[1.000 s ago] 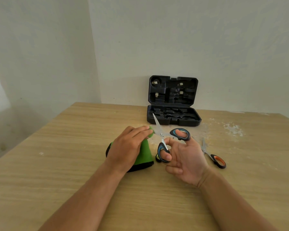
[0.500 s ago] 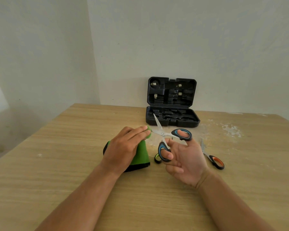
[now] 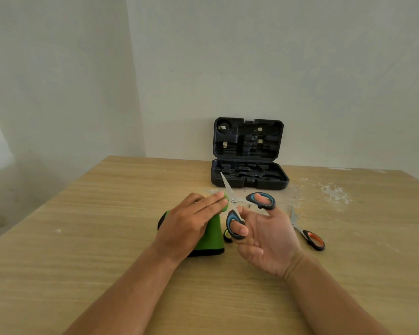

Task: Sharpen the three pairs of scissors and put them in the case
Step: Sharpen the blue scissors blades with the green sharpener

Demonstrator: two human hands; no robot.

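While working the blue-handled scissors (image 3: pixel 237 204) at the green sharpener (image 3: pixel 209 234), little altered over the last second; same spread of blades, one tip up toward the open black case (image 3: pixel 249 177), the other hidden at the sharpener's top; right hand (image 3: pixel 264 238) with thumb and a finger hooked through the loops; left hand (image 3: pixel 191 220) flat on the sharpener, fingers straight and together; orange-handled scissors (image 3: pixel 307 234) lying apart on the table (image 3: pixel 82 250); a third, yellow-trimmed handle (image 3: pixel 227 236) peeking beside the sharpener; likely first pair underway, nothing cased yet.
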